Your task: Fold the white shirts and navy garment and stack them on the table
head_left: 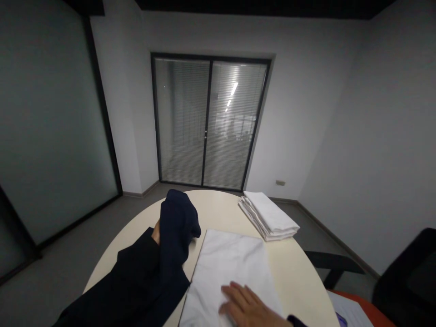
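Observation:
A white cloth (228,268) lies flat on the round cream table (218,209) right in front of me. My right hand (247,309) rests palm down on its near part, fingers spread. My left hand (156,231) is raised at the cloth's left side and mostly hidden under a dark navy fabric (177,231) that drapes over it. Only a bit of the hand shows, so I cannot see whether its fingers close on the fabric. A stack of folded white cloths (269,220) sits on the table's far right.
A black chair (405,277) stands at the right of the table. An orange surface with a white sheet (354,311) is at the lower right. Glass doors with blinds (209,122) face me across the room.

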`<state>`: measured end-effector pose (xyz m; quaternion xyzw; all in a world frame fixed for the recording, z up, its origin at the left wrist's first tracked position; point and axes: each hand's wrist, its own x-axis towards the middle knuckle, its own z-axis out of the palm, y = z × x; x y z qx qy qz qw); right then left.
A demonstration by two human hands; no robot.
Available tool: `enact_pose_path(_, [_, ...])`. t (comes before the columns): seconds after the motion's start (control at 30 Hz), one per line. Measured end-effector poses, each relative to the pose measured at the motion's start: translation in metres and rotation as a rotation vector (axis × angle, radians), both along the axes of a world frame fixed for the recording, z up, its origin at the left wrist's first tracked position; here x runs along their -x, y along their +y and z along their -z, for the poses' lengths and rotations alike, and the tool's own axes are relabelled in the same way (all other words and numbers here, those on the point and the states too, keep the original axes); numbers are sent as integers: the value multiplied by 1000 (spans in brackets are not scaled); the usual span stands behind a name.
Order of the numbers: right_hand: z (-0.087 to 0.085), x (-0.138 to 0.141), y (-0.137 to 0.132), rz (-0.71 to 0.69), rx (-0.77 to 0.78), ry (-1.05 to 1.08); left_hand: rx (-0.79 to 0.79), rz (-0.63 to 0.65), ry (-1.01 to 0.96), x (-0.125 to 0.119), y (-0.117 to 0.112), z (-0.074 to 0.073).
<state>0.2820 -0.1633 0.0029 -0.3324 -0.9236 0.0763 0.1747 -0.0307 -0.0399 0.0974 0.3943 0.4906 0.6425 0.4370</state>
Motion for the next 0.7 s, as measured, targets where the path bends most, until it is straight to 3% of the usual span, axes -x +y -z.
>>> enact_pose_path(0.07, [29, 18, -12, 71, -238, -66, 5, 71, 15, -2, -3, 1])
enact_pose_path(0.1, [36, 25, -14, 88, -270, -101, 9, 122, 5, -4, -6, 0])
enact_pose_path(0.17, [29, 32, -14, 66, -218, -167, 23, 223, -41, -8, -15, -4])
enact_pose_path(0.27, [-25, 30, -6, 24, 111, -148, -14, 299, -104, -9, -28, -15])
enact_pose_path(0.37, [-90, 17, 10, 173, 505, 247, -123, 257, -78, 3, -39, -26])
enact_pose_path(0.43, [-122, 10, 25, 271, 649, 604, -179, 204, -9, 12, -46, -33])
enact_pose_path(0.5, [-142, 9, 39, 375, 654, 865, -223, 214, 97, 15, -54, -41])
enact_pose_path(0.57, [-154, 18, 47, 430, 614, 1061, -293, 308, 277, 8, -63, -50])
enact_pose_path(0.63, [-163, 34, 47, 370, 609, 1127, -377, 443, 518, -9, -72, -59])
enact_pose_path(0.7, [-171, 55, 40, 193, 620, 1010, -431, 508, 712, -28, -79, -64])
